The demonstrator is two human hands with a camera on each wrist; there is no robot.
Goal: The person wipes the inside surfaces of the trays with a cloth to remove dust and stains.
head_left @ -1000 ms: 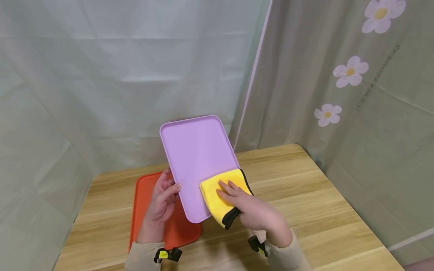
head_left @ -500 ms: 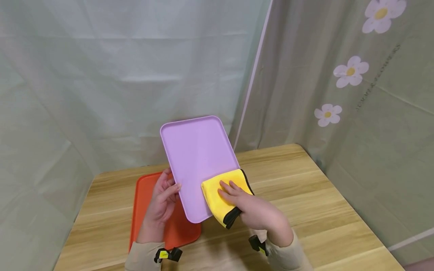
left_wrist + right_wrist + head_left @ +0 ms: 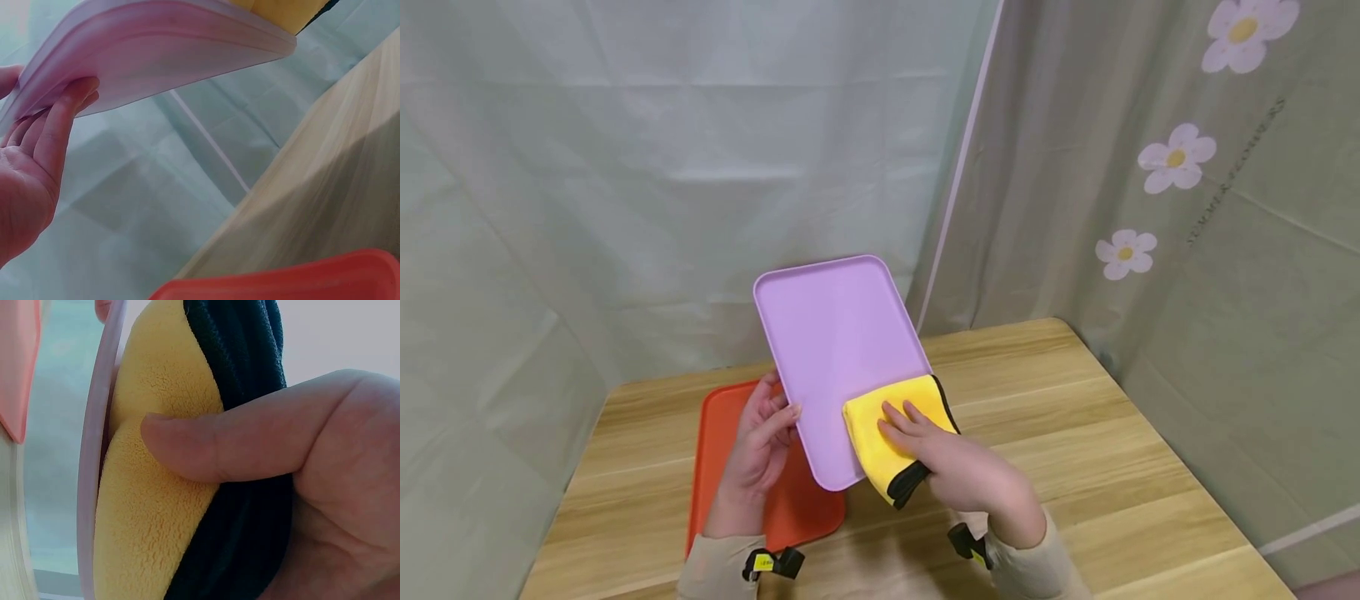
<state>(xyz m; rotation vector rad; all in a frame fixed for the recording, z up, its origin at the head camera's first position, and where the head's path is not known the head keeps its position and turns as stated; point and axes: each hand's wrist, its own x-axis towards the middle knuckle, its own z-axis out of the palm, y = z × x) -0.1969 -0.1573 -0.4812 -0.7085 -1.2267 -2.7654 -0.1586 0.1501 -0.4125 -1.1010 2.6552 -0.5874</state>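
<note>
A lilac rectangular tray point(image 3: 835, 325) with a low rim is held up at a slant over the table. My left hand point(image 3: 765, 442) grips its left edge, thumb on the front rim and fingers point(image 3: 59, 125) against the underside. My right hand point(image 3: 958, 458) holds a folded yellow cloth point(image 3: 880, 425) with black edging against the tray's lower right part. In the head view its fingers lie spread over the cloth. The right wrist view has the thumb point(image 3: 187, 447) pressed into the cloth's side. Part of the cloth hangs past the tray's edge.
An orange-red tray point(image 3: 718, 433) lies on the wood-grain table point(image 3: 1075, 433), partly hidden behind the left hand and lilac tray. Pale curtains point(image 3: 662, 183) hang behind the table, and a flower-printed one point(image 3: 1225, 333) hangs at the right.
The right hand and the cloth have shifted slightly to the left over the lilac tray since half a second ago. The left hand keeps its grip, with the tray nearly still.
</note>
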